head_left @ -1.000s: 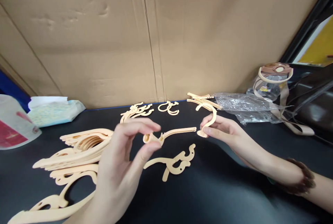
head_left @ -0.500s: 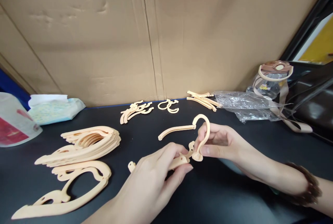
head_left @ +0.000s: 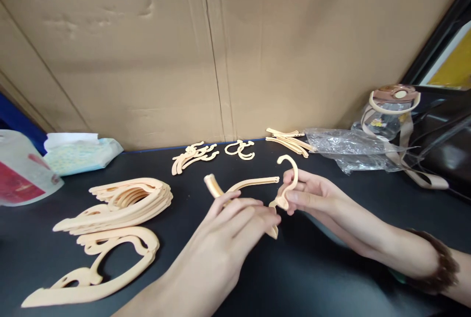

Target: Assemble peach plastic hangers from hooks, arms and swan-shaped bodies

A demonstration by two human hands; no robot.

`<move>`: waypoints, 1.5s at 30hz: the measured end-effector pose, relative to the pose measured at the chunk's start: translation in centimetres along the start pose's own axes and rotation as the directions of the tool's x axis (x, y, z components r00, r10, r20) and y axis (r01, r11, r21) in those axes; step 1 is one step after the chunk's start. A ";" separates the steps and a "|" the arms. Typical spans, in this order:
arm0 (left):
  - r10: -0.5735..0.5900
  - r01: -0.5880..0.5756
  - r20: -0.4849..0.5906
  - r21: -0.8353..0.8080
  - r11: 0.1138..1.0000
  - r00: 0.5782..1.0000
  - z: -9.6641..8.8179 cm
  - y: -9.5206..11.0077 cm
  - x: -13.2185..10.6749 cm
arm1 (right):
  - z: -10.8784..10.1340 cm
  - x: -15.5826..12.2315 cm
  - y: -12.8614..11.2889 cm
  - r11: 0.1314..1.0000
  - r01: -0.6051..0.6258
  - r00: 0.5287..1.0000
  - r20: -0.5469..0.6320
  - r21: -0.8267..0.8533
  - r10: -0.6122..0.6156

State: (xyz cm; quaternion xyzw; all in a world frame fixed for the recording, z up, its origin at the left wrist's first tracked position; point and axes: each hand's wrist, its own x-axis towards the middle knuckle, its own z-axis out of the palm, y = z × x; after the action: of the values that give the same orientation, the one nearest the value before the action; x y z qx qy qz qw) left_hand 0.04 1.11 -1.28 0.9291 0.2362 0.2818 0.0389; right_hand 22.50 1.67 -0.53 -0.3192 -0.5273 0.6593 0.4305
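Between thumb and fingers, my right hand (head_left: 309, 194) grips a cream plastic hanger hook (head_left: 294, 174), its curve upward. My left hand (head_left: 235, 238) is closed round a cream hanger arm (head_left: 213, 187); one end sticks out past the fingers at upper left, another bit shows by the thumb. The hook's lower end is close to the pieces at my left fingertips; whether they are joined is hidden. Behind my left hand, a loose slim hanger arm (head_left: 257, 181) lies on the black table (head_left: 316, 277).
Folded hangers (head_left: 132, 204) are stacked at left beside a white and red container (head_left: 25, 170) and a wipes pack (head_left: 81, 152). Farther back lie curved pieces (head_left: 193, 157), hooks (head_left: 241, 150), slim arms (head_left: 289, 140), clear plastic bags (head_left: 346, 145) and a bottle (head_left: 390, 111). Cardboard (head_left: 147, 62) stands behind.
My left hand has rolled over, back upward, so the arm in it now points up and left. The hook in my right hand has risen slightly and turned.
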 end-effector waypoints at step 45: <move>-0.855 0.416 0.133 -0.903 0.104 0.502 -1.5 -0.9 1.5 | -0.7 0.3 0.2 0.993 -0.119 0.990 -0.080 -0.019 0.117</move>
State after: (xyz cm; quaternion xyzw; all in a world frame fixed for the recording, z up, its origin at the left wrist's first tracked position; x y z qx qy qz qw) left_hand -0.08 2.45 0.56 0.4720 0.4519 0.5048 0.5640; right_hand 22.91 2.23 -0.88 -0.3809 -0.4979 0.6641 0.4074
